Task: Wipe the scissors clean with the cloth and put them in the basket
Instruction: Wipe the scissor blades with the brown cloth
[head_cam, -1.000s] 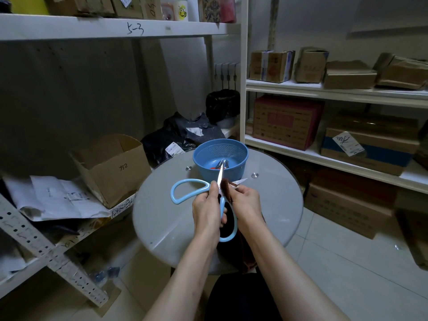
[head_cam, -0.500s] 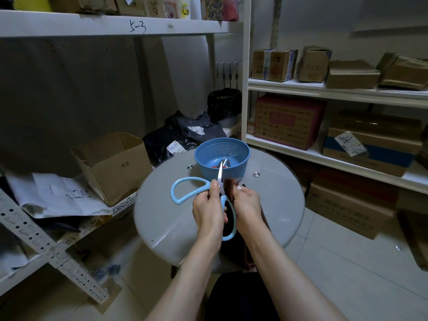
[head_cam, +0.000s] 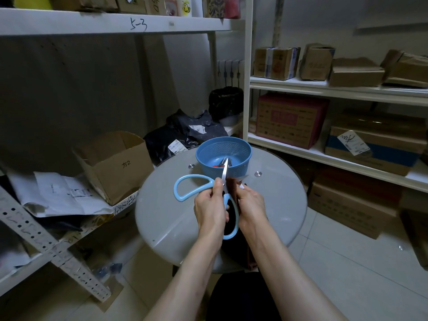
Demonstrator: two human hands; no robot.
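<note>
Above the round grey table, my left hand grips a pair of scissors with light blue handles, spread wide open. One blade points up toward the blue basket; the other blade is hidden. My right hand holds a dark brown cloth against the blades just right of the pivot. The basket stands at the table's far edge and holds other tools, one with a red part.
An open cardboard box and loose papers lie on the low shelf to the left. Black bags sit behind the table. Shelves of cardboard boxes line the right wall. Tiled floor lies at the right.
My right hand has slid the cloth slightly along the blade. The scissors and my left hand have stayed almost in place.
</note>
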